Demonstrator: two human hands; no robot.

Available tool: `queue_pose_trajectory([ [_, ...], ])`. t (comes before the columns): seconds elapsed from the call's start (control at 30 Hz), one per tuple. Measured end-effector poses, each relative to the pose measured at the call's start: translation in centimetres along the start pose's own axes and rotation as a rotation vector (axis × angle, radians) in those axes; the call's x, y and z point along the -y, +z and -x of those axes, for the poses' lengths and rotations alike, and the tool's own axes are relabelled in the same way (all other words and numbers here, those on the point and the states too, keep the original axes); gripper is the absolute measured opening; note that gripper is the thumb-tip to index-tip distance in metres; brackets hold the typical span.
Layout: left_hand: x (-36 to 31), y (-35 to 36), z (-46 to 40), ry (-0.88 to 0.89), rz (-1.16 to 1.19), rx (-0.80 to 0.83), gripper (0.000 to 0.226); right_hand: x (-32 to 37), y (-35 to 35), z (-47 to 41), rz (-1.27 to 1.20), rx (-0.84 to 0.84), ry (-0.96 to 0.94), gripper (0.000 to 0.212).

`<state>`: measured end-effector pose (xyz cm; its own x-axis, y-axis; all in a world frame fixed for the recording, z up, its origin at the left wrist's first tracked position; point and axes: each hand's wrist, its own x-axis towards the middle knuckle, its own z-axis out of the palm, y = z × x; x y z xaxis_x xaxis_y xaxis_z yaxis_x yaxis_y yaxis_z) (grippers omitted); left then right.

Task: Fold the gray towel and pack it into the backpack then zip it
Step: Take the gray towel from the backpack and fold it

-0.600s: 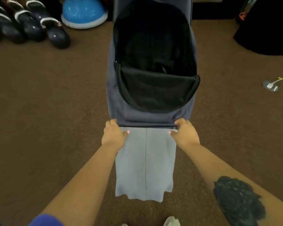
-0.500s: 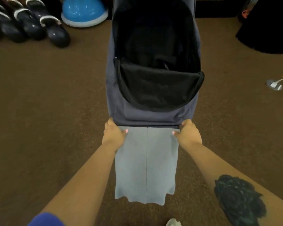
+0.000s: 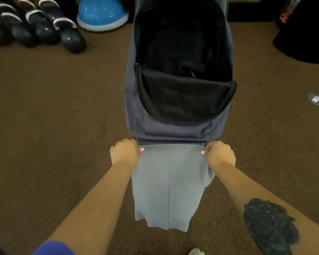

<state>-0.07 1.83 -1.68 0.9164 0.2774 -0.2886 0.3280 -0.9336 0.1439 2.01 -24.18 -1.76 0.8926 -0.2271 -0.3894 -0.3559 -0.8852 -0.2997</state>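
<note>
Gray folded cloth towel (image 3: 168,186), pinched at its top corners by the left hand (image 3: 124,153) and right hand (image 3: 220,154), had lifted slightly, staying at six o'clock of the open slate-blue fabric backpack (image 3: 173,126).

Brown carpet (image 3: 44,126); dark shoes (image 3: 44,28) behind

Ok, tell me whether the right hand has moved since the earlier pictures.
Yes, slightly to the right. The right hand sat just inside the lower right corner of the backpack earlier; now it lines up with that corner, pulling the gray towel wider.
</note>
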Motion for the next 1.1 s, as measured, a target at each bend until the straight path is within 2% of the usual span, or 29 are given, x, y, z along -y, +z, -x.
queue_pose_trajectory([
  [0.13, 0.9, -3.3, 0.9, 0.162, -0.279, 0.115, 0.034, 0.0, -3.5, 1.4, 0.033, 0.035, -0.176, 0.02],
  [0.2, 1.4, -5.1, 1.5, 0.202, -0.296, 0.166, 0.033, 0.2, -5.5, 2.1, 0.018, 0.081, -0.274, 0.028],
  [0.33, 1.7, -9.5, 3.1, 0.246, 0.0, 0.153, 0.018, 1.7, -10.6, 3.7, -0.216, 0.126, -0.207, 0.025],
  [0.43, 1.2, -13.7, 4.2, 0.304, 0.091, 0.042, 0.024, 3.3, -14.5, 4.9, -0.292, 0.112, -0.226, 0.039],
  [0.6, 0.1, -20.8, 5.9, 0.336, 0.212, 0.024, 0.034, 6.1, -21.1, 7.4, -0.247, -0.033, -0.352, 0.035],
  [0.7, -0.8, -24.6, 7.3, 0.408, 0.282, -0.04, 0.039, 7.8, -25.0, 9.5, -0.265, -0.049, -0.4, 0.031],
  [0.8, -1.8, -28.0, 9.2, 0.394, 0.438, -0.039, 0.041, 9.6, -28.3, 11.9, -0.301, -0.116, -0.436, 0.04],
  [0.93, -3.8, -32.9, 12.1, 0.408, 0.575, -0.093, 0.043, 12.0, -32.3, 15.9, -0.345, -0.285, -0.49, 0.046],
  [1.03, -4.7, -36.4, 13.6, 0.39, 0.639, -0.125, 0.034, 13.2, -34.9, 18.4, -0.43, -0.368, -0.523, 0.038],
  [1.1, -4.7, -38.1, 14.2, 0.36, 0.598, -0.136, 0.029, 13.8, -36.6, 19.8, -0.509, -0.389, -0.548, 0.03],
])
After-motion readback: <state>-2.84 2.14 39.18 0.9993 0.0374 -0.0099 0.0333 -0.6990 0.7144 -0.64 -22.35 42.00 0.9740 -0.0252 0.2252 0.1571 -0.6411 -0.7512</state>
